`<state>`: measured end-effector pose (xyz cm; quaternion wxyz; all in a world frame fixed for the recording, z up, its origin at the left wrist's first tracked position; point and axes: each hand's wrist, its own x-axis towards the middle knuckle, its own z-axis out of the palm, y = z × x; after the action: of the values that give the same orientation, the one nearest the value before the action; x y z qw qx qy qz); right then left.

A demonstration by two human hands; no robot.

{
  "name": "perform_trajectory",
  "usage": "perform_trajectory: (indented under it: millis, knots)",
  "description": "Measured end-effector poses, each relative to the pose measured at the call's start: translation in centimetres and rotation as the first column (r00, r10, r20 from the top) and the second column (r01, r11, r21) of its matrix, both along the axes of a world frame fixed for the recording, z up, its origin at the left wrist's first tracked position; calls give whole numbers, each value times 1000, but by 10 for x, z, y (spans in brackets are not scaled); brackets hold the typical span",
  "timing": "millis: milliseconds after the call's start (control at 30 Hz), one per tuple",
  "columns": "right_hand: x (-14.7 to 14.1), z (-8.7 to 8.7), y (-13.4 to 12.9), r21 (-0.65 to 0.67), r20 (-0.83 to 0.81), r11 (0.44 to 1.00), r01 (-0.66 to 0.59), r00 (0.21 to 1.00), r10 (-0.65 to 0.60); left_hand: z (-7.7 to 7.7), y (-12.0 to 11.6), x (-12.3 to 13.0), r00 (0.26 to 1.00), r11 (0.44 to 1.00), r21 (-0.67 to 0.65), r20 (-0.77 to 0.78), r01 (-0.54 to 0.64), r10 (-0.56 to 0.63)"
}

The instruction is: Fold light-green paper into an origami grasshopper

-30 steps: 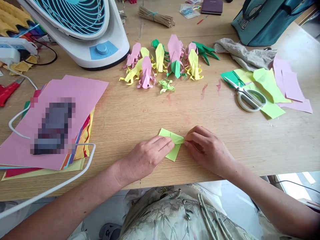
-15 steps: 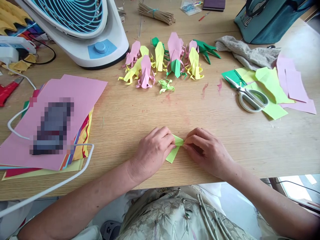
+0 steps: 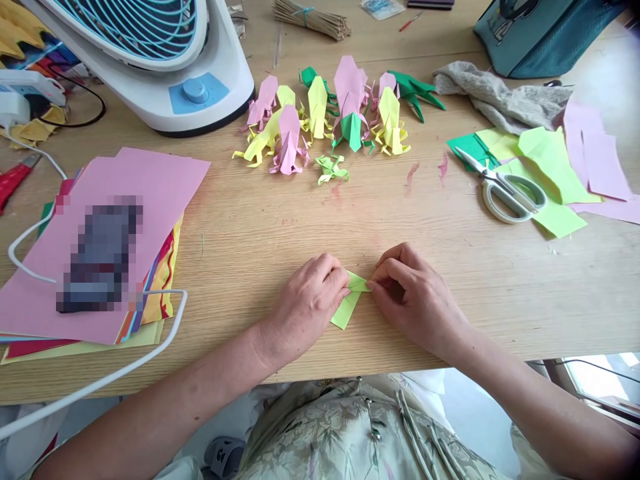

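Note:
A small folded piece of light green paper (image 3: 346,309) lies near the table's front edge, between my hands. My left hand (image 3: 311,301) grips its upper left part, with the fingers bent over it. At the paper's right tip, my right hand (image 3: 411,293) pinches with thumb and index finger. The paper's left end is hidden under my left fingers. Farther back stands a group of folded paper figures in pink, yellow and green, among them a small light green one (image 3: 332,169) at the front.
A fan (image 3: 210,87) stands back left, above stacked coloured paper (image 3: 165,180) bearing a blurred dark object and a white cable (image 3: 177,313). Scissors (image 3: 513,197) rest on paper pieces at right, near a grey cloth (image 3: 495,97) and a teal bag (image 3: 555,40).
The thumb and index finger of my right hand have shifted slightly right, and its knuckles sit higher. My left hand keeps its hold. The whole view has shifted slightly.

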<state>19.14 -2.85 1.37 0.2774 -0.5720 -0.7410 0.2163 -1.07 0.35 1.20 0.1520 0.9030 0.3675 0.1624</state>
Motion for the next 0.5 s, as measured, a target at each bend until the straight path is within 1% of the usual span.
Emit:
perform_trajectory:
  millis: [100,200,333,500]
  knots:
    - [-1,-1,1,13,24,1000,-6,1000,5,1,2,-9,994,999,3,94,53,-53]
    - [-1,-1,1,11,28,1000,-9,1000,9,2,3,-22,979,990,60,152,129,-137]
    - [-1,-1,1,19,37,1000,-16,999,15,0,2,-35,956,957,140,117,253,-269]
    - [-1,-1,1,21,51,1000,2,999,-3,0,2,-38,947,925,224,27,306,-320]
